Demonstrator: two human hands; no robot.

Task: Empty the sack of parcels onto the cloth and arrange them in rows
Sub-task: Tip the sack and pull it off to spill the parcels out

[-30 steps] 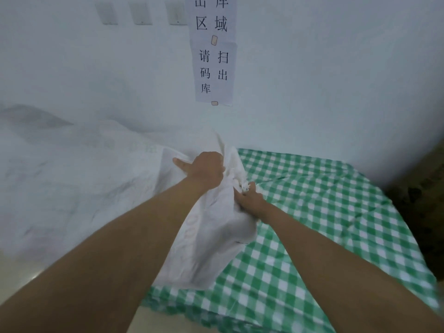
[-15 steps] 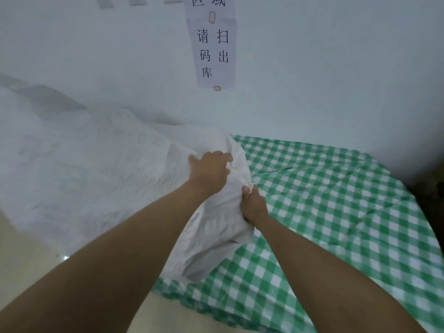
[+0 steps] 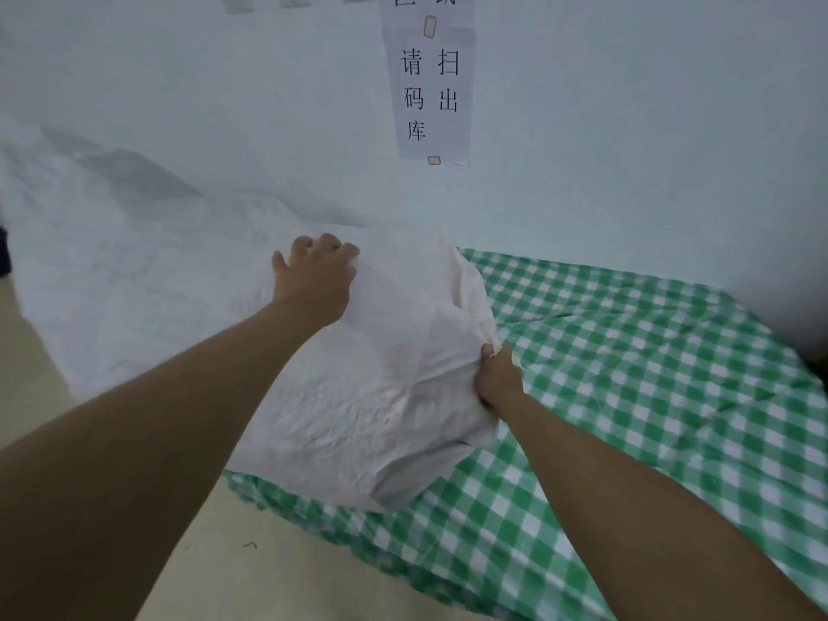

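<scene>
Sack (image 3: 358, 387) is big, white and bulging, its near end lying on the left edge of the green checked cloth (image 3: 627, 396), the rest trailing off left along the wall. Right hand (image 3: 498, 377) has its fingers bunched tight around the gathered neck of it. Left hand (image 3: 313, 280) is up and left of that grip, fingers curled into the fabric on top. Paper sign (image 3: 430, 82) on the wall above.
</scene>
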